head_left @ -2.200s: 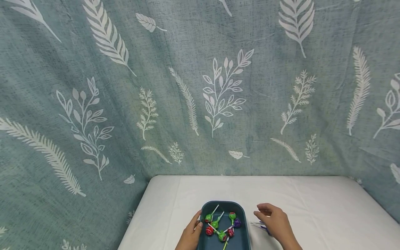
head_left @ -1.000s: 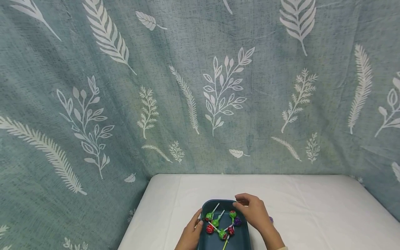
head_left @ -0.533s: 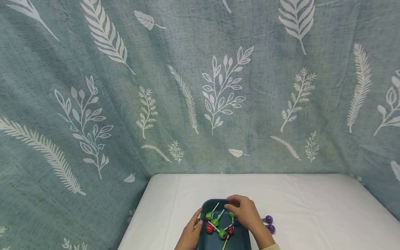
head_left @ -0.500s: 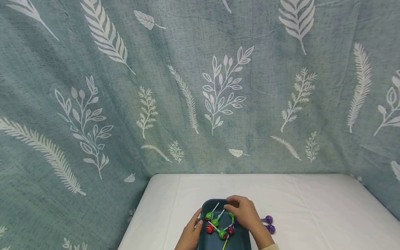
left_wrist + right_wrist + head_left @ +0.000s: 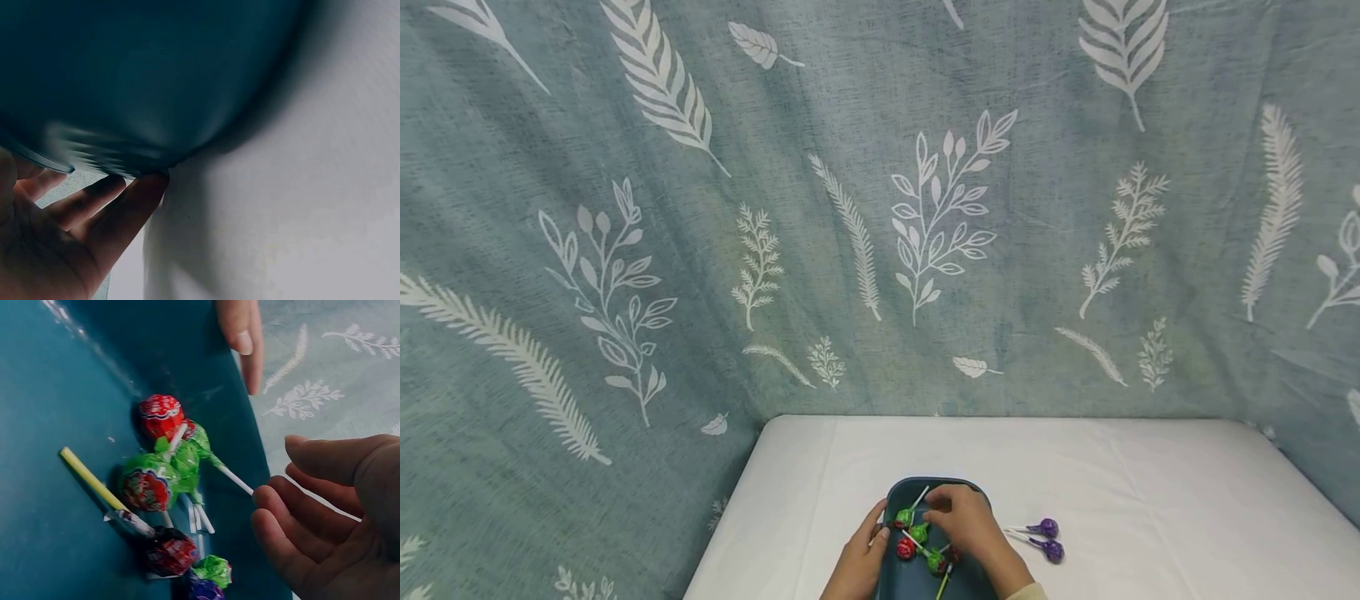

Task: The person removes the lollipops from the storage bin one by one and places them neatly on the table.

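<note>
In the head view my left hand (image 5: pixel 859 557) grips the left edge of a dark blue tray (image 5: pixel 891 588), thumb at the rim. From the left wrist, its fingers (image 5: pixel 128 215) touch the tray's outer wall (image 5: pixel 144 69). My right hand (image 5: pixel 967 525) hovers over the tray, thumb and fingers apart. In the right wrist view, the white stick of a green lollipop (image 5: pixel 199 440) ends beside its fingertips; contact is unclear. Around it lie a red lollipop (image 5: pixel 161 415), another green one (image 5: pixel 147 487), a dark red one (image 5: pixel 172 552) with a yellow stick (image 5: pixel 94 478), and a purple one (image 5: pixel 205 589).
Two purple lollipops (image 5: pixel 1047 527) lie on the white tabletop (image 5: pixel 1150 500) right of the tray, sticks pointing left. A leaf-patterned blue-green curtain (image 5: pixel 880 208) hangs behind the table and along its left side.
My right hand has come from beside the purple lollipops over the tray, then further left and down toward the green ones. The two purple lollipops are now uncovered. My left hand keeps its place.
</note>
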A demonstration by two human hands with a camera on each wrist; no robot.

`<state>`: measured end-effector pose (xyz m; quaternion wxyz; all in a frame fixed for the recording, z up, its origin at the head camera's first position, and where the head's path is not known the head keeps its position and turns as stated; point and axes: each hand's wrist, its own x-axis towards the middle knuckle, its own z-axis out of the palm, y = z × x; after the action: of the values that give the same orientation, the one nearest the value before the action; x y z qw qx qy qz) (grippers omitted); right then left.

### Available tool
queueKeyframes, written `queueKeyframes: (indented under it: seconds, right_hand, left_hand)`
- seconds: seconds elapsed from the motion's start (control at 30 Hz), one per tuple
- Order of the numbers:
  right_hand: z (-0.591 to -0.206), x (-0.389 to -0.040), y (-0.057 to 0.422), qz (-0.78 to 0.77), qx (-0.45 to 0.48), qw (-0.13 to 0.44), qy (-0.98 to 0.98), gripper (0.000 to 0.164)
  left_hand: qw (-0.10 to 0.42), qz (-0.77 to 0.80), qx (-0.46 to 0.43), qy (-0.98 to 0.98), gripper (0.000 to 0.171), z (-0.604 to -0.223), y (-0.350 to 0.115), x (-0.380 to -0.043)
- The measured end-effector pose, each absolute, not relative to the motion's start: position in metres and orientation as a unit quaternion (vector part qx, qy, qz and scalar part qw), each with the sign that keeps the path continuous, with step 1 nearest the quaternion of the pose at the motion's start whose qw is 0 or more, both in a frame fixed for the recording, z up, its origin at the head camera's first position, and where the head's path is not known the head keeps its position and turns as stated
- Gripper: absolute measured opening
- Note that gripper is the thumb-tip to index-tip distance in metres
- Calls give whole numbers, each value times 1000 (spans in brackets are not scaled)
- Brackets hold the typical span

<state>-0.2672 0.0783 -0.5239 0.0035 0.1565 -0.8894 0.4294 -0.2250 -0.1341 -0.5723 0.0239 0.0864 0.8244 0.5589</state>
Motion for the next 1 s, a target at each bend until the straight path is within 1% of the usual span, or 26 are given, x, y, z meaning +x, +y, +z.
queueKeyframes:
  seconds: [0.33, 0.47, 0.67, 1.0]
  right_hand:
    - [-533, -268, 70, 415, 144, -13, -898, 21]
    - [-536, -268, 67, 402, 137, -27, -905, 20]
    - [-540, -268, 65, 387, 136, -27, -912, 21]
    - [-551, -271, 62, 366, 125, -30, -922, 15]
  left_hand:
    - [21, 559, 89, 824, 49, -573, -134, -226]
    - [28, 561, 82, 823, 49, -572, -134, -226]
    - [37, 563, 81, 822, 49, -571, -134, -226]
    - [16, 549, 89, 831, 49, -572, -134, -225]
